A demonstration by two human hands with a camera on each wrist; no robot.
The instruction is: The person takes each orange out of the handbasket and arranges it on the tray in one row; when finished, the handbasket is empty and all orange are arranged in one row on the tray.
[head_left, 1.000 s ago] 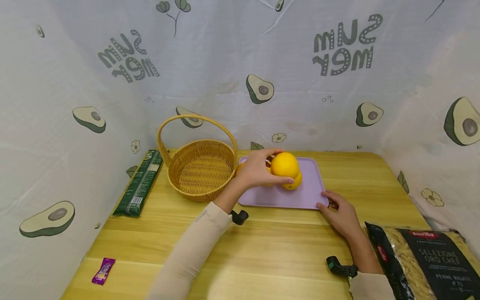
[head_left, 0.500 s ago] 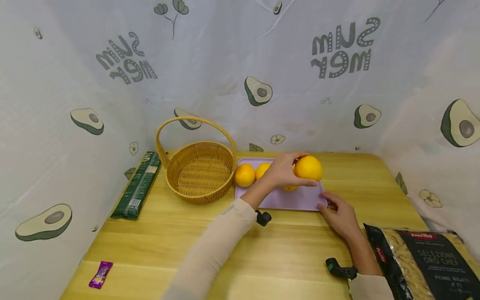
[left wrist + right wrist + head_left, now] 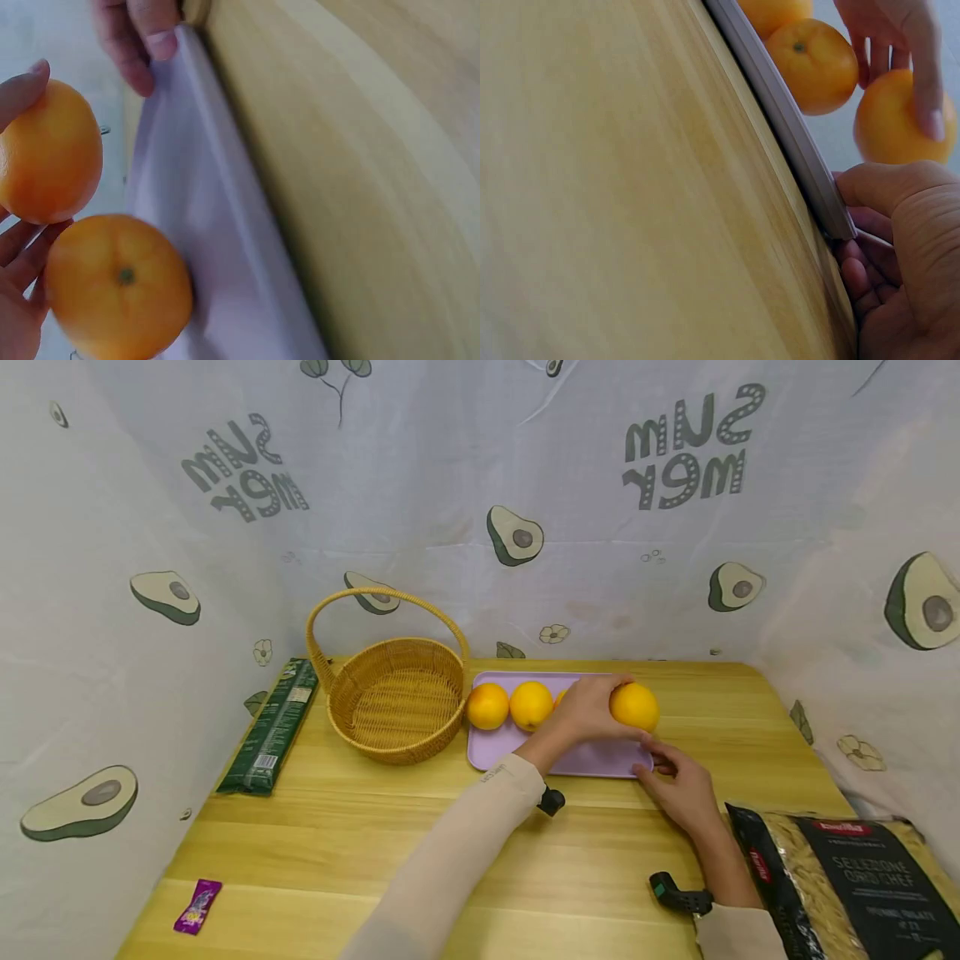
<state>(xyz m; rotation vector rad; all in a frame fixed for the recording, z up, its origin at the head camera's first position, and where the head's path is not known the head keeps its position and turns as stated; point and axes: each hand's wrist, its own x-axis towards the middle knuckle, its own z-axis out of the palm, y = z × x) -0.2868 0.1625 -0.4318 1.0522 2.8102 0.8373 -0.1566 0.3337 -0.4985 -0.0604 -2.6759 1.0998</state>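
Note:
My left hand (image 3: 588, 710) grips an orange (image 3: 636, 707) over the right end of the lilac tray (image 3: 592, 762). In the left wrist view, thumb and fingers lie around this orange (image 3: 56, 154), and another orange (image 3: 120, 289) sits close by on the tray. Two more oranges, a left one (image 3: 487, 706) and its neighbour (image 3: 532, 704), stand in a row at the tray's left; one beside them is mostly hidden by my left hand. My right hand (image 3: 682, 789) pinches the tray's near right corner, thumb above and fingers beneath, as the right wrist view shows.
A wicker basket (image 3: 397, 747) with a tall handle stands left of the tray. Beyond it lies a green packet (image 3: 270, 735). A purple-wrapped sweet (image 3: 198, 907) lies at the front left, a penne bag (image 3: 855, 885) at the front right. A printed cloth (image 3: 420, 485) surrounds the table.
My left hand has carried the orange rightward along the tray and lowered it at the right end, uncovering the oranges on the left. My right hand keeps its hold on the corner.

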